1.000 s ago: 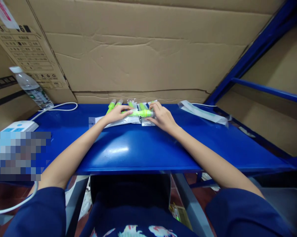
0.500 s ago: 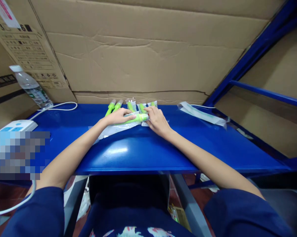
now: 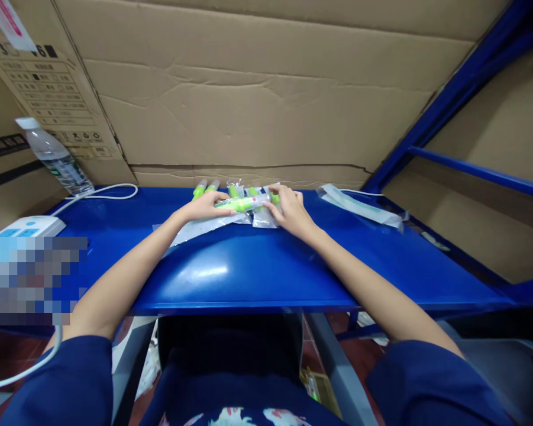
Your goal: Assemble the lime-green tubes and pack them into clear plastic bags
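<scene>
A bright green, stick-shaped item with a clear end (image 3: 245, 204) lies slantwise between my hands; its exact kind I cannot make out. My left hand (image 3: 206, 206) is closed round its left part, thumb along the near side. At the clear end, the thumb and fingers of my right hand (image 3: 293, 211) pinch the tip. Under my left hand lies a flat clear plastic bag (image 3: 204, 228). Just behind are two similar green items (image 3: 199, 191) without bags, and several bagged green ones (image 3: 234, 190) in a row, partly covered by my right fingers.
A clear strip of packaging (image 3: 361, 206) lies to the right on the blue table (image 3: 248, 266). On the left stand a water bottle (image 3: 60, 158) and a white power strip (image 3: 31, 226) with its cable. Cardboard (image 3: 248, 118) walls the back; a blue frame bar (image 3: 479, 170) runs along the right.
The green item has shifted slightly, with more of its clear end showing. My right hand has moved a little right and its fingers now sit at the tip.
</scene>
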Motion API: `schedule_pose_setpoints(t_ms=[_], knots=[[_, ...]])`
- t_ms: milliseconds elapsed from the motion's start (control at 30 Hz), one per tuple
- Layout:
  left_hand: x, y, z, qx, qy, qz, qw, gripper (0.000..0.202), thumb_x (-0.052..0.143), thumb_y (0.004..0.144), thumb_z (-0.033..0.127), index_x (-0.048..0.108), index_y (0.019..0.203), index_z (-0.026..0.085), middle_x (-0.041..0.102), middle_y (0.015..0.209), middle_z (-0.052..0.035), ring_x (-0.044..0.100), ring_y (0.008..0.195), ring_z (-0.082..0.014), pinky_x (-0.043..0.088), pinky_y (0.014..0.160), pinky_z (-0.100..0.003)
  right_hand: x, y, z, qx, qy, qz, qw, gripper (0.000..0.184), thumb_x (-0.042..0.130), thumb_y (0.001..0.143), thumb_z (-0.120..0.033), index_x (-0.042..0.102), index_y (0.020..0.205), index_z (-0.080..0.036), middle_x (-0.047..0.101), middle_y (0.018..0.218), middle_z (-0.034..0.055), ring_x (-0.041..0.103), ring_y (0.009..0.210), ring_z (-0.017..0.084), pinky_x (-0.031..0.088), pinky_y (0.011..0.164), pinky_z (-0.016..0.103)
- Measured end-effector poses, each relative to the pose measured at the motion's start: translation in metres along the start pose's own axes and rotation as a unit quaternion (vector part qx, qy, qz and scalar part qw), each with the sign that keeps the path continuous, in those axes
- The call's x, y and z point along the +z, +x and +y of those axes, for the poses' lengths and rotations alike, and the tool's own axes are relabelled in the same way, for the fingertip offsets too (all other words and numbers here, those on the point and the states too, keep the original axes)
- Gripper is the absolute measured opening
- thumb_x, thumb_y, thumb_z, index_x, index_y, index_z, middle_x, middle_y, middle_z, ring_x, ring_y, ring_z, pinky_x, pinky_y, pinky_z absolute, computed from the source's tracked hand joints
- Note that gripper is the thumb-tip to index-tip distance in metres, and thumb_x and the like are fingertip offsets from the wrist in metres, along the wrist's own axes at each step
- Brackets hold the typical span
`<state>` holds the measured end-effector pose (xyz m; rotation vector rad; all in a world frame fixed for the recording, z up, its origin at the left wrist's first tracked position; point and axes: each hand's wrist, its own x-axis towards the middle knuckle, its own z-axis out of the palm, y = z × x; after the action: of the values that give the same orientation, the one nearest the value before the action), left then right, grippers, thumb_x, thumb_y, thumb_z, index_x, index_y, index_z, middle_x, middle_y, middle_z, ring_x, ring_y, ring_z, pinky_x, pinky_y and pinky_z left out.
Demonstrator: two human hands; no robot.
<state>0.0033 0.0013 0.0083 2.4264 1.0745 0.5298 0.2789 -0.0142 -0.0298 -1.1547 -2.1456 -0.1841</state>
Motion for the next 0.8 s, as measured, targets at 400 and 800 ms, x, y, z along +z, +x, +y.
schedule_pose_setpoints(t_ms=[400, 800], knots=[[0.009, 0.001, -0.001, 0.003, -0.030, -0.002, 1.000, 0.048, 0.066, 0.078, 0.064, 0.067, 0.095, 0.019, 0.067, 0.087, -0.0057, 0.060, 0.077, -0.0210, 0.041, 0.066, -0.029, 0.007, -0.003, -0.001, -0.044, 0.044, 0.011, 0.998, 0.025, 0.054, 0.099, -0.042, 0.061, 0.100, -0.018, 0.071, 0.080, 0.0083, 0.065, 0.073, 0.025, 0.043, 0.081, 0.042], [0.016, 0.003, 0.002, 0.026, -0.015, 0.019, 0.999, 0.058, 0.061, 0.080, 0.066, 0.067, 0.112, 0.017, 0.070, 0.108, -0.0082, 0.065, 0.096, -0.0238, 0.047, 0.081, -0.030, 0.008, -0.006, -0.013, -0.067, 0.031, 0.041, 0.996, 0.033, 0.051, 0.100, -0.049, 0.062, 0.094, -0.018, 0.069, 0.074, 0.0066, 0.064, 0.070, 0.024, 0.043, 0.078, 0.041]])
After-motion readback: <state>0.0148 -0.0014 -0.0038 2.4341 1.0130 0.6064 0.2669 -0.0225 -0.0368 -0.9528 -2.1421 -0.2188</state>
